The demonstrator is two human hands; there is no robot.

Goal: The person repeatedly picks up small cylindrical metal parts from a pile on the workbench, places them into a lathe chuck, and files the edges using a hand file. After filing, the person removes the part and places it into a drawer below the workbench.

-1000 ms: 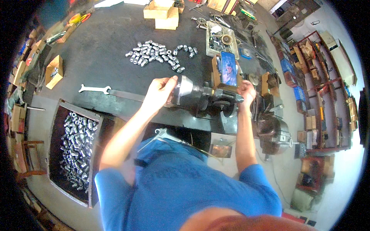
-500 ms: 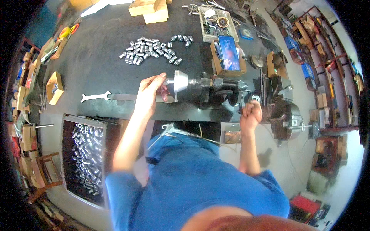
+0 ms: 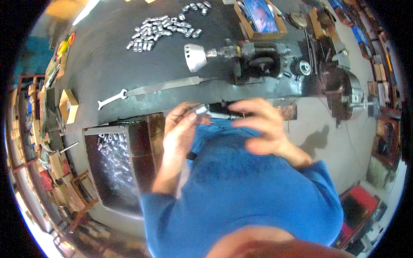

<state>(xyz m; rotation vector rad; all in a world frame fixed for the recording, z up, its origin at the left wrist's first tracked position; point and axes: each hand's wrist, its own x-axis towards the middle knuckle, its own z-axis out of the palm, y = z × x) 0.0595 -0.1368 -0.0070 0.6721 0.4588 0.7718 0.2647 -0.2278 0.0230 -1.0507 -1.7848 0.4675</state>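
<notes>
My left hand (image 3: 177,125) pinches a small shiny metal fitting (image 3: 201,109) between thumb and fingers, in front of my body at the bench's near edge. To its right, my right hand (image 3: 264,127) hangs in the air, fingers spread and holding nothing, slightly blurred. A ribbed metal tube (image 3: 221,115) shows between the two hands, partly covered. Beyond them stands a dark bench-mounted machine (image 3: 258,56) with a silver cone-shaped head (image 3: 195,58) on its left end. Neither hand touches the machine.
A pile of similar fittings (image 3: 157,29) lies on the dark bench (image 3: 99,56). Near its front edge are a wrench (image 3: 112,99) and a flat file (image 3: 165,85). A box (image 3: 144,172) of fittings stands lower left. A phone (image 3: 260,16) and a vise (image 3: 346,94) are rightward.
My left hand has drawn back from the cone-shaped head toward my body with the fitting. My right hand has left the machine's right end, opened and moved left. The view has shifted.
</notes>
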